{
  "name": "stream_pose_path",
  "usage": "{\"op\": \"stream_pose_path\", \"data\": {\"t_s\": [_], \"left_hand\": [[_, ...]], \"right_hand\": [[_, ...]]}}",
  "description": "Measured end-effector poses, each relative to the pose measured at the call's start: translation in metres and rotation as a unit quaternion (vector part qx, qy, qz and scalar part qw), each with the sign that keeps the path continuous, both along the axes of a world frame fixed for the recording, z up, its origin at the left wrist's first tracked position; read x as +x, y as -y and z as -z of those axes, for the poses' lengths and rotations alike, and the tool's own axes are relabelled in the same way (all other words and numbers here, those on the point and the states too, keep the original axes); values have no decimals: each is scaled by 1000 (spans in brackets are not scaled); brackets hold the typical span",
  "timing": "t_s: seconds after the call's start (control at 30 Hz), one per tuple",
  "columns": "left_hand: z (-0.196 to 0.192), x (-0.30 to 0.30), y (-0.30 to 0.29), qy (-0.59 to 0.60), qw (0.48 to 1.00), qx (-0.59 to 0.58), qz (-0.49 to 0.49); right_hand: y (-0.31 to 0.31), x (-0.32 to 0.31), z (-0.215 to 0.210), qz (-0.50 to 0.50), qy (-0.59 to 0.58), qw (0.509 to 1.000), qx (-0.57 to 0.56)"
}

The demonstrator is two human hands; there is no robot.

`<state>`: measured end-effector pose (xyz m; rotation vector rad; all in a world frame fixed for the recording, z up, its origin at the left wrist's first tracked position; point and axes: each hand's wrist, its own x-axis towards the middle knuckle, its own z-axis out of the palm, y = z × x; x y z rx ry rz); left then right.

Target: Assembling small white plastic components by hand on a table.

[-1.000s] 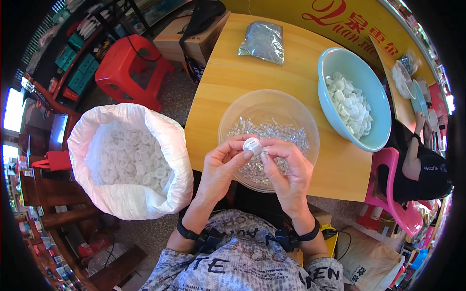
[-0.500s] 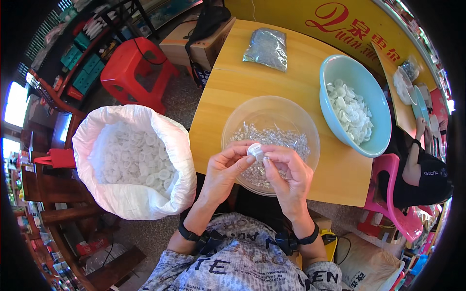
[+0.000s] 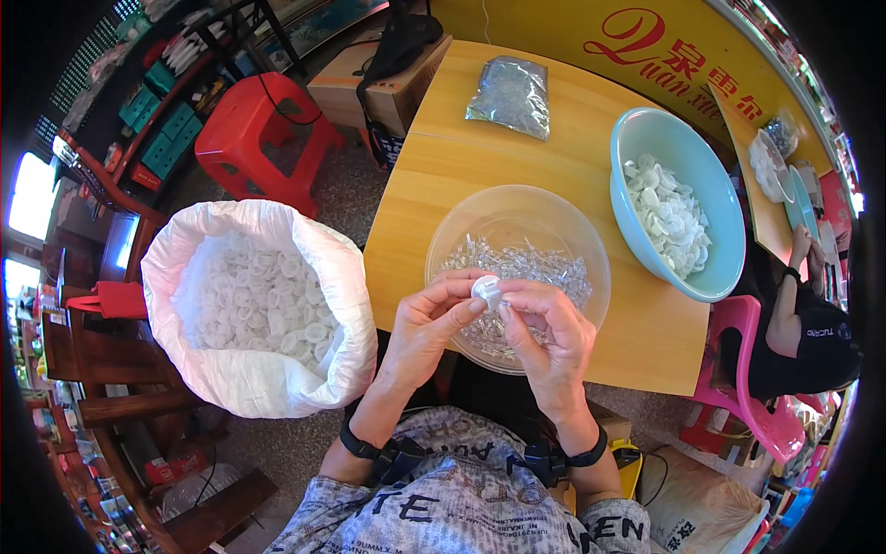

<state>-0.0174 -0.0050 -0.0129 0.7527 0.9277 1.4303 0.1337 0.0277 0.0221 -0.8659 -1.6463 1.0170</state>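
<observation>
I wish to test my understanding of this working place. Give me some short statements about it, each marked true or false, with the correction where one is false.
1. The left hand holds a small white piece. True.
2. The right hand reaches into the sack. False: the right hand is beside the left one, over the clear tub.
3. The open white sack contains many white pieces. True.
4. The blue bowl is left of the clear tub. False: the blue bowl is to its right.
5. A shiny bag lies on the table. True.
</observation>
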Motion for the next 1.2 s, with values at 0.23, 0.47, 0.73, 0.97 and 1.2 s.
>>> {"op": "stream_pose_path", "data": {"t_s": [0.23, 0.47, 0.73, 0.97, 1.2], "left_hand": [[-4, -3, 1, -32, 999, 1, 1], [-16, -5, 3, -124, 992, 37, -8], [-19, -6, 7, -102, 994, 32, 12], [-17, -6, 7, -81, 996, 30, 5], [-18, -1, 7, -125, 989, 69, -24]], "right_hand": [[1, 1, 0, -3, 11, 1000, 2], [0, 1, -2, -12, 17, 1000, -11], [0, 5, 5, -15, -6, 999, -35], [0, 8, 6, -26, -10, 998, -60], [2, 8, 6, -28, -42, 993, -103]]}}
